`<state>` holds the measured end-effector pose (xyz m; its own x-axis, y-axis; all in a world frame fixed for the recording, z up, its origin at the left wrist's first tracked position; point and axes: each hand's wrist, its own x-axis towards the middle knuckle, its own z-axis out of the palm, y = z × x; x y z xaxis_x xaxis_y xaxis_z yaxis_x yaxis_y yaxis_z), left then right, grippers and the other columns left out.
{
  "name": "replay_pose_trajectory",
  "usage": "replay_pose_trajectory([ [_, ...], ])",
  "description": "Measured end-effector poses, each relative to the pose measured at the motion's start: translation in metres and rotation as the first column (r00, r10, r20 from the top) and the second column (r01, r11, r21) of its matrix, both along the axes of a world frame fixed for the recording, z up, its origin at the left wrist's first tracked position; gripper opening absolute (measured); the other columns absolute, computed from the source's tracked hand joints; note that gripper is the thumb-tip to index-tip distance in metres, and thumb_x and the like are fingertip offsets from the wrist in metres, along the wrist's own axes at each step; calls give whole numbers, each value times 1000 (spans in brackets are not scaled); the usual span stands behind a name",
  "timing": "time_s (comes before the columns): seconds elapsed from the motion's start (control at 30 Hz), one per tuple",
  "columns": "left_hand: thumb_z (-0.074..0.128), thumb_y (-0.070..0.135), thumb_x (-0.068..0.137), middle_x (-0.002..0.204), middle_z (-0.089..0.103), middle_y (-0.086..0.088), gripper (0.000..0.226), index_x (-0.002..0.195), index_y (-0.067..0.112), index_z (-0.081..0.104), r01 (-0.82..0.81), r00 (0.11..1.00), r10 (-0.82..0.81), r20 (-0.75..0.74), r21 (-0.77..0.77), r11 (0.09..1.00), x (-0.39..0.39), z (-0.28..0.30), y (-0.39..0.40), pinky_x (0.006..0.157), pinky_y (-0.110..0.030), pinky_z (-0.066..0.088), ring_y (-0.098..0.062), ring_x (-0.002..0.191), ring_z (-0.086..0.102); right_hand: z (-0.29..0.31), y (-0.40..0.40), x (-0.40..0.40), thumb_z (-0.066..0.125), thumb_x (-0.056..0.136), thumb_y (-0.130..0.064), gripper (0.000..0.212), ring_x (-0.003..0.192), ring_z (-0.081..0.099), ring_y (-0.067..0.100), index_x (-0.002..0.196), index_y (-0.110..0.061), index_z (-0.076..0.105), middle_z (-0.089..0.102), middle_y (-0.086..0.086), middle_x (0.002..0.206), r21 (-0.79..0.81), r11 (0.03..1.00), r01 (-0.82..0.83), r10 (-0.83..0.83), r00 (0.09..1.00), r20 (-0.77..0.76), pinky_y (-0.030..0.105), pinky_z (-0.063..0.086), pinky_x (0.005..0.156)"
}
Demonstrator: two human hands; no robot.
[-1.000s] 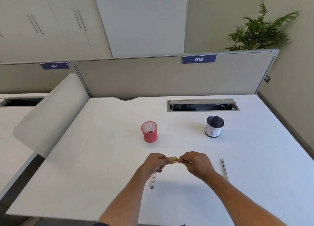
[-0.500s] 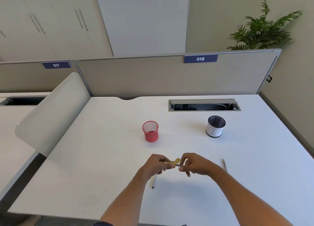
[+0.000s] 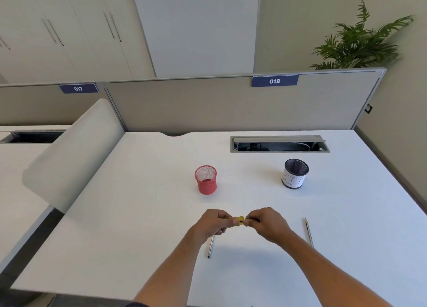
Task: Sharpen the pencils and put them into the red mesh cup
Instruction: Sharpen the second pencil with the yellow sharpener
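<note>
Both hands are meeting above the front part of the white desk (image 3: 147, 214). The left hand (image 3: 213, 224) is curling its fingers around a thin grey pencil (image 3: 210, 246), whose lower end is sticking out under the hand and pointing toward the desk edge. The right hand (image 3: 265, 223) is pinching a small yellow plastic sharpener (image 3: 241, 221) with curled fingers, and this sharpener is sitting just between the 2 hands, touching both. How deep the pencil is going into the sharpener I cannot tell, because the fingers are hiding it. A 2nd thin grey pencil (image 3: 308, 231) is lying flat on the desk to the right of the right forearm, its tip pointing away from the person. The red mesh cup (image 3: 205, 179) is standing upright behind the hands, apart from them. A black mesh cup with a white paper label (image 3: 295, 173) is standing further right, near the open grey cable slot (image 3: 279, 144) in the desk.
</note>
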<state>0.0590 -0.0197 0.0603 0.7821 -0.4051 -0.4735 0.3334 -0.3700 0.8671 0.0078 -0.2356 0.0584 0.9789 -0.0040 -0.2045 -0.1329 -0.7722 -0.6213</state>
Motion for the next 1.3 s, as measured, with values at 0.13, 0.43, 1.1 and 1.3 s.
replay_pose_trajectory([
  [0.13, 90, 19, 75, 75, 69, 3, 27, 97, 9, 80, -7, 1000, 8, 29, -8, 1000, -1, -5, 3, 64, -21, 42, -9, 67, 57, 1, 0, 4, 65, 90, -48, 30, 47, 41, 7, 69, -29, 76, 51, -10, 49, 110, 994, -5, 16, 995, -94, 25, 35, 52],
  [0.43, 88, 14, 76, 72, 63, 0, 28, 99, 3, 77, -5, 999, 5, 42, 1, 1000, -4, -3, -6, 55, -19, 40, -14, 60, 49, 3, -6, 3, 66, 86, -51, 29, 49, 46, 11, 92, -23, 63, 62, -3, 55, 314, 949, 4, 72, 970, -231, 19, 37, 49],
  [1.1, 76, 52, 76, 60, 40, -1, 61, 108, 1, 77, -131, 977, 112, -183, -93, 987, -8, -4, 2, 57, -23, 36, -14, 54, 32, 15, -8, -9, 83, 82, -17, 12, 61, 61, 20, 89, -20, 74, 69, -8, 78, -489, 860, -146, 443, 688, 574, 33, 49, 54],
  [1.3, 80, 57, 66, 57, 43, 0, 64, 103, 5, 78, -117, 976, 90, -201, -131, 984, -9, -8, 1, 57, -23, 37, -13, 53, 36, 8, -5, -6, 83, 81, -14, 11, 58, 57, 19, 86, -22, 76, 65, -8, 72, -486, 860, -154, 465, 627, 625, 31, 44, 49],
])
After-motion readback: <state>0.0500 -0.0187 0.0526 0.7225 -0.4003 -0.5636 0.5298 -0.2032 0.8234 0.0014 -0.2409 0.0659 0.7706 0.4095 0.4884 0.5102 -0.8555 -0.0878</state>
